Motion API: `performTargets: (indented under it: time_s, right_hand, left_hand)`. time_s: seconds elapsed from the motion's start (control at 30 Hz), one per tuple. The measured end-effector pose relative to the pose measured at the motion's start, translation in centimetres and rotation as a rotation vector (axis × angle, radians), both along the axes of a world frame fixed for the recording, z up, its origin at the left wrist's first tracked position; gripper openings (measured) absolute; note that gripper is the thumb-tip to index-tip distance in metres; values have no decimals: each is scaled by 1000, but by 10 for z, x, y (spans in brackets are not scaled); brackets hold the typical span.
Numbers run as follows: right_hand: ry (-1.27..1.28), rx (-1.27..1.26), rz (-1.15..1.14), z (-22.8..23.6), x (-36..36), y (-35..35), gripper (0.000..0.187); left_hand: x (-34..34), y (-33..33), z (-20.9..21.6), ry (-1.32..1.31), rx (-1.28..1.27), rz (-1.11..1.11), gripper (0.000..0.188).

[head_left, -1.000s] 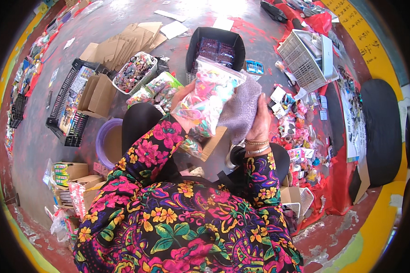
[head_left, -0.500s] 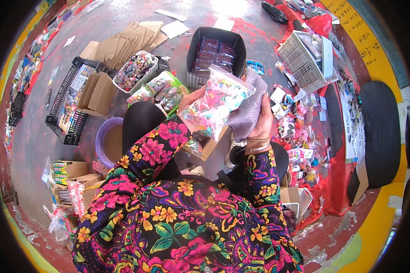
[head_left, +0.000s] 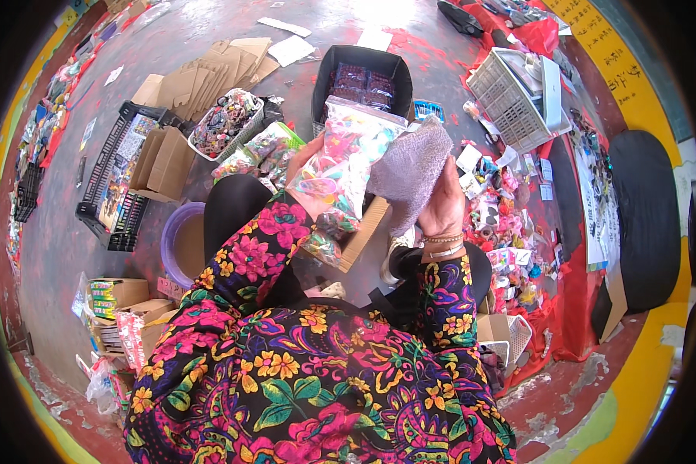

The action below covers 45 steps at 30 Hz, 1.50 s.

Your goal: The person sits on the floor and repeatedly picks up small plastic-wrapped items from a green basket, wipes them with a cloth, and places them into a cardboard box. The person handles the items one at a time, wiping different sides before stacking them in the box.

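Note:
My left hand (head_left: 306,176) is closed around the left side of a clear zip bag (head_left: 351,147) filled with small colourful pieces, too jumbled to name. In my right hand (head_left: 443,204) is a greyish-lilac cloth (head_left: 411,168) with a rough, shiny texture, its lower end hanging over the palm. The bag and the cloth are side by side in front of me, the cloth's left edge close against the bag. Beneath them, between my knees, a cardboard box (head_left: 361,236) stands beside another small bag of colourful pieces (head_left: 322,247).
Ahead is a black-lined crate (head_left: 401,66) of dark red packets. Left of it are a green basket (head_left: 295,139), a white basket (head_left: 250,132) of small items and a purple bucket (head_left: 172,251). A tilted grey crate (head_left: 504,100) and heaped trinkets (head_left: 510,213) lie to the right.
The bag has shifted left and turned more upright. The cloth has spread higher in my right hand and overlaps the bag less.

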State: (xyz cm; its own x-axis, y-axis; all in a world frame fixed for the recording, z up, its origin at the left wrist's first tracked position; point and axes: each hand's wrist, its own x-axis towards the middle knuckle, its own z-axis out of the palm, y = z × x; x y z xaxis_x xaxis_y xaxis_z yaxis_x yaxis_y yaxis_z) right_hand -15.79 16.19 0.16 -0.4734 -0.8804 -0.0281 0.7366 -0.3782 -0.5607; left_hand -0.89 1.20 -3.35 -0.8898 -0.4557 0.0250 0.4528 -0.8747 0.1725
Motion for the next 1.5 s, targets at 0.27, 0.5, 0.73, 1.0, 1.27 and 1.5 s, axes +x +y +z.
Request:
performTargets:
  time_s: [0.27, 0.5, 0.73, 1.0, 1.27, 1.5]
  right_hand:
    - [310, 124, -227, 5, -1, 0, 55]
    - [1016, 690, -78, -23, -20, 7, 40]
    - [-150, 171, -90, -44, -19, 4, 19]
    - [-143, 191, 320, -90, 52, -2, 25]
    - [589, 61, -255, -32, -4, 1, 25]
    - [1050, 180, -336, -5, -23, 4, 23]
  left_hand:
    - [9, -16, 6, 28, -77, 69, 52]
    - [14, -29, -1, -2, -31, 101, 50]
    - [18, -14, 44, 51, -120, 61, 47]
    - [26, 0, 76, -22, -286, 31, 44]
    - [28, 14, 88, -112, -386, 41, 41]
    - [37, 29, 105, -40, -355, 53, 40]
